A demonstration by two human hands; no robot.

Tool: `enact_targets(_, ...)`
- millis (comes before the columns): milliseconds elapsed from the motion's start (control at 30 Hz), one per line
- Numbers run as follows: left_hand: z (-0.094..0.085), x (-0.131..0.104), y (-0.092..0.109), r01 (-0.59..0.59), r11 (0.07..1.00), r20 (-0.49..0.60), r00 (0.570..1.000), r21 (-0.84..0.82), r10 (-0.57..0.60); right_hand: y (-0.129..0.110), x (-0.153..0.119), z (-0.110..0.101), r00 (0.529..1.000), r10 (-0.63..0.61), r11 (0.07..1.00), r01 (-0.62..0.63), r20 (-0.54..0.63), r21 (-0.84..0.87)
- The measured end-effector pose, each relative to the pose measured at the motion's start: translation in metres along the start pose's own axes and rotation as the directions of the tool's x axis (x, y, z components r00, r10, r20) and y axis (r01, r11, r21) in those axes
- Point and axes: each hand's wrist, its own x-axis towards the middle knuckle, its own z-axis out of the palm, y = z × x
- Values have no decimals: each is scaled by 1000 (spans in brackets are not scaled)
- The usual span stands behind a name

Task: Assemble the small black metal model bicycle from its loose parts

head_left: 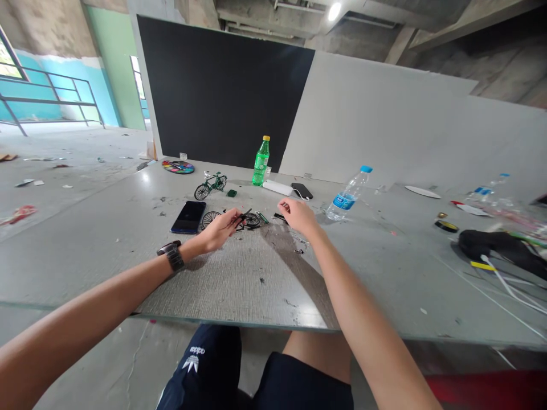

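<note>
My left hand [223, 229] is closed in a pinch on a small dark model part [244, 216], just above the table. Under and beside its fingers lie two black spoked model wheels [253, 220]. A green-and-silver thin piece [262, 217] rests right of the wheels. My right hand [296, 213] hovers to the right with thumb and fingers pinched together; what they hold, if anything, is too small to make out. Below it are small black parts [280, 217]. A little green model bicycle [210, 185] stands behind my left hand, near a small dark green block [231, 193].
Left of my left hand lies a dark phone [189, 217]. Farther back are a colour palette [178, 167], a green bottle [260, 162], a white power bank [277, 188] and a black phone [302, 191]. A water bottle [345, 198] tilts on the right, before tape [446, 226].
</note>
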Motion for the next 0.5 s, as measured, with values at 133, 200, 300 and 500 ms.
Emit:
enact_targets(133, -1, -2, 6, -3, 999, 8, 1000, 32, 2, 14, 1, -8, 990, 38, 999, -37, 137, -10)
enact_targets(200, -1, -2, 8, -2, 998, 2, 1000, 58, 2, 17, 0, -9, 985, 36, 999, -39, 166, 15)
enact_targets(300, 0, -2, 9, -2, 997, -12, 1000, 79, 3, 12, 0, -3, 987, -61, 994, 46, 149, 102)
enact_targets(500, 0, -1, 10, -36, 971, -34, 998, 238, 45, -25, -2, 28, 902, -372, 918, 322, 220, 232)
